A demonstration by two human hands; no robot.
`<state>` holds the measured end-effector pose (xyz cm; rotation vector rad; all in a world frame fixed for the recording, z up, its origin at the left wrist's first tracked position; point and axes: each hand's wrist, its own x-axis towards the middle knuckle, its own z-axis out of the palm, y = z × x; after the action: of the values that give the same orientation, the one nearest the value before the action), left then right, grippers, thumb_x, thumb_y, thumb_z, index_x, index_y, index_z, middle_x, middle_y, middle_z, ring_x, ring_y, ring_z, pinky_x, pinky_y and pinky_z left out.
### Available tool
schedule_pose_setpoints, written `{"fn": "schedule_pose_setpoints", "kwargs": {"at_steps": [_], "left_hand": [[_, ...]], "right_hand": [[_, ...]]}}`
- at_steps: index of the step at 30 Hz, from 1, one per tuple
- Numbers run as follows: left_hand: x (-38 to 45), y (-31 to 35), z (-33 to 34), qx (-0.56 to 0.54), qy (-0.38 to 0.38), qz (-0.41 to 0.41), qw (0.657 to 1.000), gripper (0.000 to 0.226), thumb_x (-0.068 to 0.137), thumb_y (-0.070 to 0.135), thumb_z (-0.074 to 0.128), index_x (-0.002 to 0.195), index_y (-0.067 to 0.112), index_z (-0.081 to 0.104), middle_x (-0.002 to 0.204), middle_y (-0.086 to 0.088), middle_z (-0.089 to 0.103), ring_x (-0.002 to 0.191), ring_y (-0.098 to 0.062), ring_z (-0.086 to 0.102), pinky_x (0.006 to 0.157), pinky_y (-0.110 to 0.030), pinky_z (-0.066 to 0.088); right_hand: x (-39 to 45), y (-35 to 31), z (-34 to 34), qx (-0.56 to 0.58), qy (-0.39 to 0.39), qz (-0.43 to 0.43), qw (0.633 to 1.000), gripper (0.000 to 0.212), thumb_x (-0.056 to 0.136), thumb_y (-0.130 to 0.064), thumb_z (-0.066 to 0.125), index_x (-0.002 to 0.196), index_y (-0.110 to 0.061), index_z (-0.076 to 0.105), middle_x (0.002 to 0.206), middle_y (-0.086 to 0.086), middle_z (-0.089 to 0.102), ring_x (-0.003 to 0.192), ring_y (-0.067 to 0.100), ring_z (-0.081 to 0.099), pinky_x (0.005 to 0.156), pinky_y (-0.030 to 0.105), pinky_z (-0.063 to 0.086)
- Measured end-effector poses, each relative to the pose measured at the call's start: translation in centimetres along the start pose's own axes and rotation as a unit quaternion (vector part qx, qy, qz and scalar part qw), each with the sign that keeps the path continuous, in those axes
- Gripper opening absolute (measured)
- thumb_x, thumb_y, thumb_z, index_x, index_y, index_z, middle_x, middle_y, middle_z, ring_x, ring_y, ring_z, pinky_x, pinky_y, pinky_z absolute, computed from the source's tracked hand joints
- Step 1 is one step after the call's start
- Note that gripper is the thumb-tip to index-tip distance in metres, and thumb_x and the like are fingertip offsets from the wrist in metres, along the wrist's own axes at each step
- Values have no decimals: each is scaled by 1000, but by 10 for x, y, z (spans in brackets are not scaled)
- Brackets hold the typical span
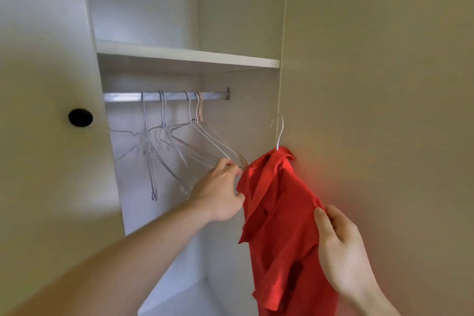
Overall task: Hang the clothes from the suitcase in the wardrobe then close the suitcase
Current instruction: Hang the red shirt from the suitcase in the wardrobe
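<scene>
Your hands both pinch the red cotton polo shirt (pixel 279 226), left hand (pixel 220 192) at its shoulder, right hand (pixel 338 249) on its side, steadying it on the white wire hanger (pixel 279 133) short of the metal wardrobe rail (pixel 166 97).

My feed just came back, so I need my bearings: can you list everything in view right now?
red shirt: one, red, on a white wire hanger, held right of the opening, not yet on the rail
white hanger hook: one, white, sticking up from the shirt collar
rail: one, silver, under the shelf
empty hangers: several, pale wire, on the rail; exact count unclear
shelf: one, white, above the rail
door knob: one, black, left door
left hand: at the shirt's left shoulder
right hand: gripping the shirt's right edge
</scene>
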<state>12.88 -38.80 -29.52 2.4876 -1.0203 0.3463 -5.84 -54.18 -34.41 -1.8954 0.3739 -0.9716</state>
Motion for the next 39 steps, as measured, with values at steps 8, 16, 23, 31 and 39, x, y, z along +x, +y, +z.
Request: {"fn": "schedule_pose_setpoints", "kwargs": {"at_steps": [8, 16, 23, 31, 39], "left_hand": [[94, 14, -24, 127, -99, -62, 985, 38, 87, 20, 59, 125, 18, 55, 138, 2, 39, 112, -30, 60, 88, -41, 51], [128, -9, -18, 219, -159, -80, 959, 58, 90, 11, 58, 146, 18, 44, 160, -5, 30, 119, -32, 61, 96, -37, 50], [131, -27, -35, 349, -175, -30, 920, 32, 90, 10, 64, 121, 11, 65, 124, -7, 53, 108, -27, 61, 90, -39, 50], [113, -43, -62, 359, -179, 31, 916, 30, 92, 6, 59, 121, 10, 64, 121, -8, 56, 112, -30, 59, 98, -40, 46], [91, -59, -81, 360, -200, 7, 911, 29, 88, 4, 65, 116, 10, 65, 114, -9, 56, 103, -28, 63, 93, -41, 51]], "right_hand": [[68, -45, -12, -83, -75, 33, 993, 34, 105, -22, 46, 72, -11, 49, 48, -7, 44, 48, 8, 33, 51, 36, 38], [110, -55, 2, -86, -87, 30, 992, 34, 104, -24, 46, 71, -16, 44, 49, -4, 50, 45, 10, 35, 51, 37, 39], [157, -69, 30, -84, -94, -6, 992, 34, 105, -25, 43, 71, -19, 43, 47, -7, 48, 42, 13, 34, 48, 39, 38], [224, -79, 90, -117, -79, -21, 990, 29, 103, -30, 40, 76, -20, 41, 68, 15, 63, 66, 44, 57, 62, 48, 50], [265, -94, 132, -206, -125, -24, 970, 23, 105, -28, 39, 99, -12, 53, 97, 25, 68, 93, 49, 62, 73, 45, 45]]}}
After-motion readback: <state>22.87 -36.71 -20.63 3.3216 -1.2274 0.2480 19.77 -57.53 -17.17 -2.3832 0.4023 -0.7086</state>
